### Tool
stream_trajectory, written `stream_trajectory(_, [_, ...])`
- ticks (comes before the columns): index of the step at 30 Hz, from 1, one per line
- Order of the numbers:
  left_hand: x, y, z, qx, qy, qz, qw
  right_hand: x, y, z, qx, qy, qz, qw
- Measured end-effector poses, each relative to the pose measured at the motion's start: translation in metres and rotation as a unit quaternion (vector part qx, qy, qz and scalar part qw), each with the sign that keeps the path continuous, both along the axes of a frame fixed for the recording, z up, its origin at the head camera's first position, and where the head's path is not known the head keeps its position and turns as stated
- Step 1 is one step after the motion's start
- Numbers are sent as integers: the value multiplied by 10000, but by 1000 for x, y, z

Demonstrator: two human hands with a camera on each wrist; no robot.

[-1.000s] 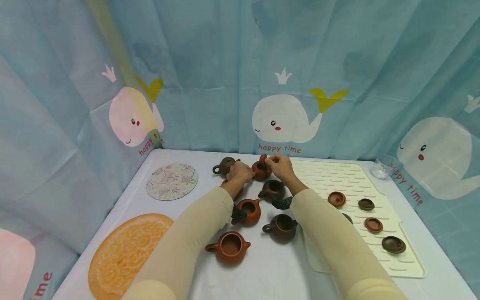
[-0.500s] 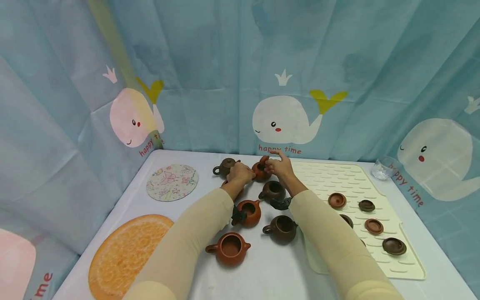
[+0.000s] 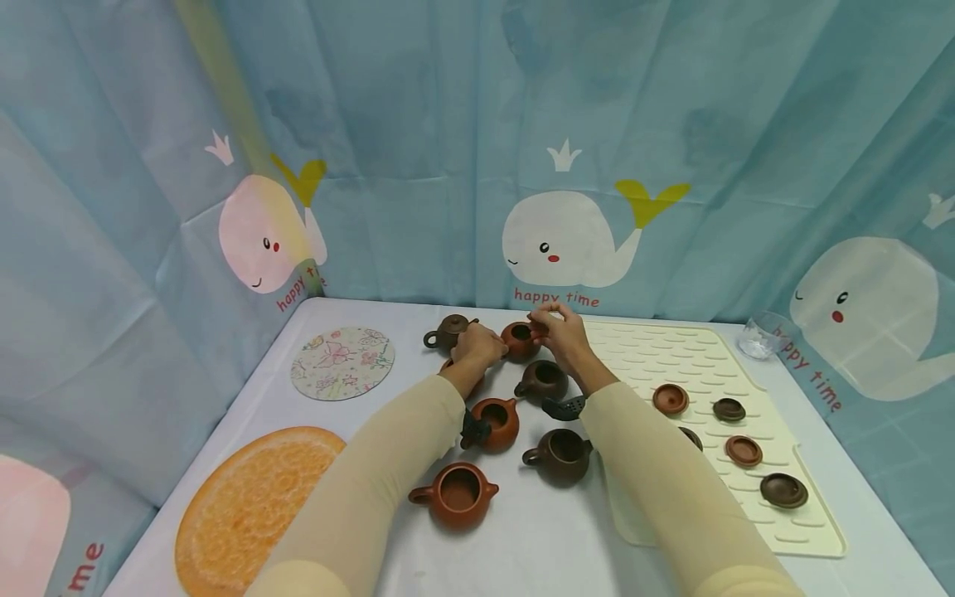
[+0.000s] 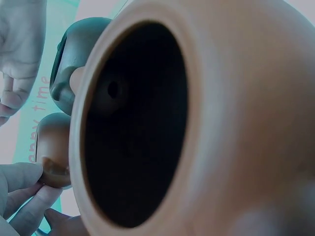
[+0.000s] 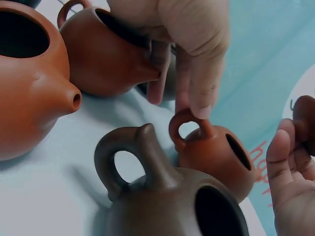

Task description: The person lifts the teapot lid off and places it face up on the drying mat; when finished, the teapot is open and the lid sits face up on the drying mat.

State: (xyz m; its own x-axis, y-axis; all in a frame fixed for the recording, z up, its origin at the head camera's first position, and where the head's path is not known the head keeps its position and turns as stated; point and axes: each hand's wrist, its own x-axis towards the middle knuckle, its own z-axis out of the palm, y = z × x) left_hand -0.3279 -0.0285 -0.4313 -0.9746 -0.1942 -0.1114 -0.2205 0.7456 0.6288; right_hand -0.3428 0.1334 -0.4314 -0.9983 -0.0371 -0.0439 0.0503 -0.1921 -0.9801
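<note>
At the back of the table stands a small reddish-brown teapot (image 3: 516, 348) with its mouth uncovered. My left hand (image 3: 477, 344) pinches its handle, as the right wrist view shows with that hand (image 5: 197, 64) above the teapot (image 5: 211, 160). Just right of the mouth, my right hand (image 3: 565, 338) holds a small brown lid (image 5: 306, 118) between thumb and fingers. A dark lidded teapot (image 3: 450, 332) sits beyond my left hand. In the left wrist view, another teapot's round mouth (image 4: 197, 118) fills the foreground, with my left fingers (image 4: 32, 211) at a handle behind it.
Several lidless teapots stand nearer, including a red one (image 3: 458, 495) and dark ones (image 3: 563, 456). Several lids, one red (image 3: 671, 399), lie on a cream mat (image 3: 649, 340) at right. A clear glass (image 3: 763, 336), a patterned round mat (image 3: 341, 362) and an orange round mat (image 3: 257, 506) flank them.
My right hand has shifted its fingers on the lid and taken it from upright over the teapot's mouth to the right, leaving the mouth uncovered. My left hand stays on the handle.
</note>
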Motion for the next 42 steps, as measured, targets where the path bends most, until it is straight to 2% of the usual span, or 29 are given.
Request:
stream_trajectory(5, [0,1,1,9,-8,4,10000,3,8,5,456,181,107,9987])
stream_trajectory(11, [1,3,2,-83,-6,15,10000,10,17,10,710,377,327,9962])
stream_trajectory(22, [2,4,2,-78,-23,-16,10000,24,38,31,1217,333,403,9912])
stream_trajectory(31, [2,2,2,-17,-32,-63,10000,38,63,48,1823,814,326,9793])
stream_trajectory(42, [3,1,1,-18,-6,-98,10000,55,88,59,2372,1142,416,9638])
